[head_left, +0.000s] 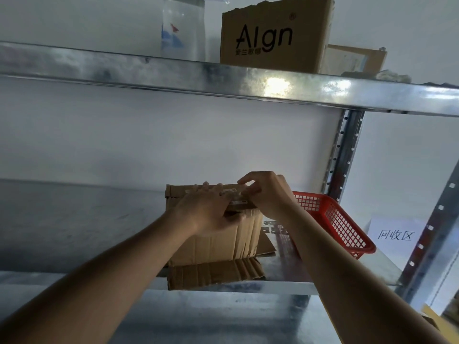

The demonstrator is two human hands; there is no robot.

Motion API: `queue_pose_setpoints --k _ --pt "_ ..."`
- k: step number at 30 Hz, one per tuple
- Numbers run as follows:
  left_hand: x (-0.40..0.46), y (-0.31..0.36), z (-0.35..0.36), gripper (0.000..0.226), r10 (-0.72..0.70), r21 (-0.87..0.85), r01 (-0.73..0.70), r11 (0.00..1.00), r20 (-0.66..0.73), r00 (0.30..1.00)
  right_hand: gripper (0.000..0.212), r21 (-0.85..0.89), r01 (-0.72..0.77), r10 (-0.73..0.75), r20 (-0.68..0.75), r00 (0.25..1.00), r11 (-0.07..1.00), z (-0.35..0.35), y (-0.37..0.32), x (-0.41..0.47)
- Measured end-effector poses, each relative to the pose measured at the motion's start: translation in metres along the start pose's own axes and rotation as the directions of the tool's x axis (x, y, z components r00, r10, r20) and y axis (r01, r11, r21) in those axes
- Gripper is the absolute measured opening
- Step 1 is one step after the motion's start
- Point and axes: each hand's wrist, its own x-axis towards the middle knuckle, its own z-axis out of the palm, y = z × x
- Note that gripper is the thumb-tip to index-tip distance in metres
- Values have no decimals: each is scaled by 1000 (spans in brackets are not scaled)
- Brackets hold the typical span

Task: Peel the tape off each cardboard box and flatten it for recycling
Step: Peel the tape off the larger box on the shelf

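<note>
A creased brown cardboard box [218, 239] stands at lower centre of the frame on a metal shelf [285, 284], one flap hanging over the front edge, clear tape [234, 194] along its top. A red basket [340, 222] sits just right; white wall behind. The left hand [211, 212] presses flat on the box top; the right hand [265, 192] pinches the tape.

Brown cardboard box [218, 242], lower centre of frame, upright on metal shelf; bottom flap folded out toward the shelf's front edge. Clear tape [236, 194] along top, possibly partly lifted.
</note>
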Motion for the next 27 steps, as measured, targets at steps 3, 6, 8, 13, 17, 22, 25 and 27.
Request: queue_pose_setpoints --k 3,6,8,13,17,22,25,27 --pt "-1 -5 1 83 -5 7 6 1000 -11 1000 21 70 -28 32 -67 997 997 2 2 0" --pt "0 -7 3 87 -16 21 16 1000 -30 999 16 233 -94 141 -193 971 968 1 11 -2" --pt "1 -7 4 91 -27 16 27 1000 -19 999 16 384 -172 280 -247 927 907 0 19 -5" --pt "4 -7 4 91 -15 3 15 1000 -15 1000 25 353 -222 299 -180 937 909 2 27 -11" --pt "7 -4 2 88 -18 -22 18 1000 6 1000 26 401 -392 415 32 909 828 2 23 -4" --pt "14 19 3 93 -25 -83 23 996 -12 1000 14 664 -487 434 262 862 568 1 19 -9" --pt "20 21 8 82 36 -54 -45 998 -160 987 15 765 -441 361 290 887 469 7 22 -13" --pt "21 13 10 84 43 -68 -56 996 -181 983 15 792 -428 361 282 889 435 13 23 -15"
